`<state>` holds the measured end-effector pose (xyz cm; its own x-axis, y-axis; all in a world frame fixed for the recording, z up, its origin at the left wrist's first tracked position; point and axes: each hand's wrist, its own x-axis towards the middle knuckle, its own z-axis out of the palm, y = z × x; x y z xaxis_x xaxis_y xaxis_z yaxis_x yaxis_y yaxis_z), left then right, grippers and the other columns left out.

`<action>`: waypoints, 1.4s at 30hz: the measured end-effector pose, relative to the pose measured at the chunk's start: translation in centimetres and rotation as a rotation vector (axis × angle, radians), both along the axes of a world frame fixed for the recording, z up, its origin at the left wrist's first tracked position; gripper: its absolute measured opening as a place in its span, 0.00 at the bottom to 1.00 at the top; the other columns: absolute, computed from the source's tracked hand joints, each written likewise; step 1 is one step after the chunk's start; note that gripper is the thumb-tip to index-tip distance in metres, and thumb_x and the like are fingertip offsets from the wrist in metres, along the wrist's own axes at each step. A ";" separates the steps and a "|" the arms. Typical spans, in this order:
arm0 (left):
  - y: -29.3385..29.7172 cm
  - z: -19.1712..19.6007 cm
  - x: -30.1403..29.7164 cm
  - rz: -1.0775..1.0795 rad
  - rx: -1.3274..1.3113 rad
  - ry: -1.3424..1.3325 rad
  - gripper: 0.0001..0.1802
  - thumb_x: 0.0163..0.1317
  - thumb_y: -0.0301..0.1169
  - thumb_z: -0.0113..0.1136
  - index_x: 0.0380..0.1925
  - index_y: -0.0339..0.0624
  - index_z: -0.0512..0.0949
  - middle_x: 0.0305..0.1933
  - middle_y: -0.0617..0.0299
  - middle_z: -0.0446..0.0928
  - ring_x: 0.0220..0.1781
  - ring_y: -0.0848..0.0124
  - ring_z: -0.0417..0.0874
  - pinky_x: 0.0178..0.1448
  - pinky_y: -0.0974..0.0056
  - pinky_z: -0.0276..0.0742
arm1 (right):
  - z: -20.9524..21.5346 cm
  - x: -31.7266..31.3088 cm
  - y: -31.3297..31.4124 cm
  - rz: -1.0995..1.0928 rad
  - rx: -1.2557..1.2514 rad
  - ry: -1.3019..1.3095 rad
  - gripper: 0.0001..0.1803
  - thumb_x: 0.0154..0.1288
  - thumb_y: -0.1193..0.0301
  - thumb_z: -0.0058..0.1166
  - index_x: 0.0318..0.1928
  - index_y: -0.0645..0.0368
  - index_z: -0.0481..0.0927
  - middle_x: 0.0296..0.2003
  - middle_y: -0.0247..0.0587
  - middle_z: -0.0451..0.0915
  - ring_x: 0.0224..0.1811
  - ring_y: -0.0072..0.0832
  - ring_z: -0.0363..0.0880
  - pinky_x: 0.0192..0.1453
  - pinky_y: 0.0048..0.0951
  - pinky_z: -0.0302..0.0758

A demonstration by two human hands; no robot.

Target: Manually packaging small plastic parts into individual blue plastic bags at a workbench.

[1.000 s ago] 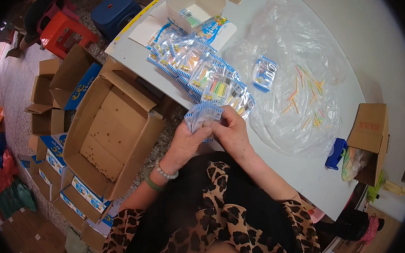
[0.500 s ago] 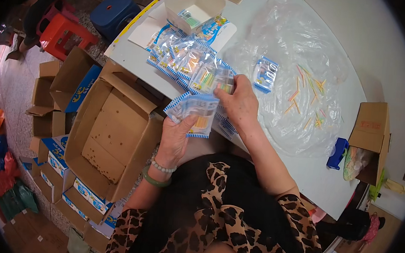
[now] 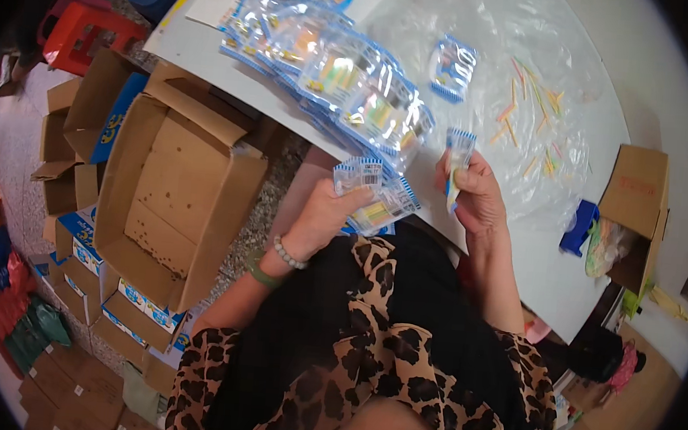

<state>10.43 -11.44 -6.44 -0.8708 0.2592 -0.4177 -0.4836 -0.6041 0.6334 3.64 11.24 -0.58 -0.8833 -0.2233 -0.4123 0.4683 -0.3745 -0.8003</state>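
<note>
My left hand (image 3: 321, 217), with a bead bracelet and a green bangle at its wrist, pinches a clear packet (image 3: 379, 206) with blue-striped ends and yellowish sticks inside. It is near the table's front edge; whether more packets lie beneath it is hard to tell. To its right, my right hand (image 3: 481, 195) grips another blue-striped packet (image 3: 460, 146), held upright and seen nearly edge-on. Beyond both hands, an overlapping row of similar packets (image 3: 335, 73) slants across the table. One separate packet (image 3: 453, 68) lies on clear plastic sheeting (image 3: 493, 118).
Loose coloured sticks (image 3: 514, 127) are scattered on the plastic. A large open cardboard box (image 3: 235, 210) stands left of the table, among smaller cartons (image 3: 142, 312). On the table's right are a blue object (image 3: 579, 227) and a tilted carton (image 3: 632, 201). A red stool (image 3: 87, 37) stands far left.
My right hand has come away from the row and moved right and nearer, with a packet in it. My left hand has shifted right with its packet. The view has tilted, so the table appears higher.
</note>
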 end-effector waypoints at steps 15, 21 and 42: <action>0.9 0.6 1.8 -0.275 -0.046 -0.037 0.19 0.57 0.18 0.60 0.50 0.35 0.74 0.49 0.59 0.78 0.49 0.71 0.80 0.54 0.65 0.77 | -0.7 6.2 2.1 0.258 -0.009 -0.267 0.24 0.48 0.81 0.61 0.50 0.64 0.75 0.45 0.37 0.80 0.46 0.25 0.78 0.56 0.27 0.72; 0.7 0.5 2.1 -0.114 0.157 -0.048 0.23 0.57 0.18 0.59 0.54 0.35 0.69 0.53 0.53 0.76 0.54 0.62 0.79 0.57 0.58 0.77 | -0.5 5.9 4.0 0.274 0.027 -0.324 0.19 0.47 0.83 0.59 0.44 0.64 0.76 0.47 0.42 0.80 0.51 0.28 0.77 0.59 0.28 0.70; 0.3 1.7 2.5 0.162 0.017 0.038 0.20 0.60 0.18 0.53 0.54 0.33 0.68 0.52 0.49 0.77 0.52 0.59 0.80 0.55 0.56 0.78 | 0.4 5.3 1.0 0.222 0.279 0.205 0.08 0.55 0.83 0.53 0.36 0.61 0.74 0.33 0.32 0.78 0.36 0.17 0.74 0.41 0.20 0.72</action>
